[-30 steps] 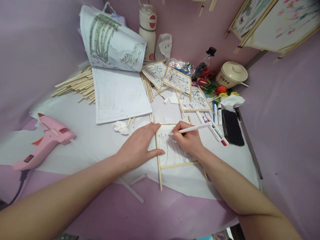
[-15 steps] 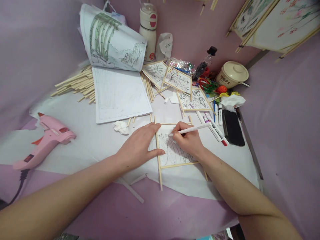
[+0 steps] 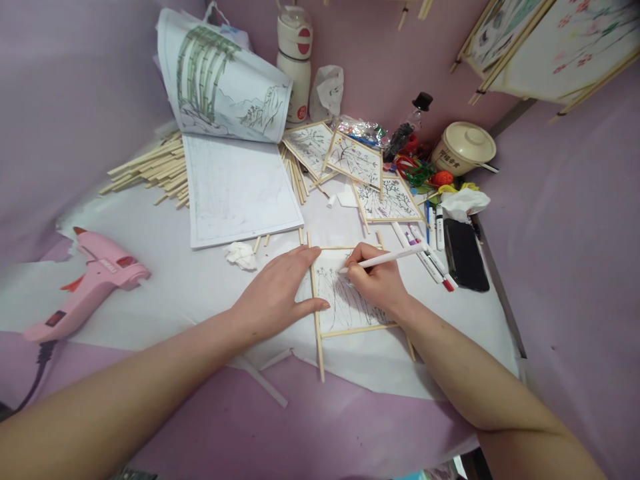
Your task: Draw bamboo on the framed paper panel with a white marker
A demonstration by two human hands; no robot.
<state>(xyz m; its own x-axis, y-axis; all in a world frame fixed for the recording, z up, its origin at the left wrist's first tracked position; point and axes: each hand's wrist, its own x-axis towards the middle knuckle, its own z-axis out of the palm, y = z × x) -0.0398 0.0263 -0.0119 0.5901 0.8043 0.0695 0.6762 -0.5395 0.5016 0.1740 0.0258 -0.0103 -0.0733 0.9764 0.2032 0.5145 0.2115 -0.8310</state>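
On the white-covered table lies a paper drawing (image 3: 345, 303) of dark, thin stems, framed by pale wooden sticks. My right hand (image 3: 375, 277) rests over its upper right part, pinching a white marker pen (image 3: 400, 254). The pen's tip is on or just above the paper near the tops of the stems; exact contact I cannot tell. Spread out at the frame's left side, my left hand (image 3: 280, 287) has its thumb and fingertips on the left stick (image 3: 317, 320) and the paper's edge. Part of the drawing is hidden beneath my right hand.
A pink glue gun (image 3: 90, 283) lies left. Behind are an open drawing pad (image 3: 245, 190), a wooden stick pile (image 3: 150, 170), several framed drawings (image 3: 387, 200) and a white bottle (image 3: 294, 73). Markers (image 3: 430, 263), a black phone (image 3: 466, 255) and a lidded beige pot (image 3: 463, 150) are right.
The view has shifted very slightly. Both hands, the pen and the framed drawing stay almost where they were, with the pen tip still by the stem tops.
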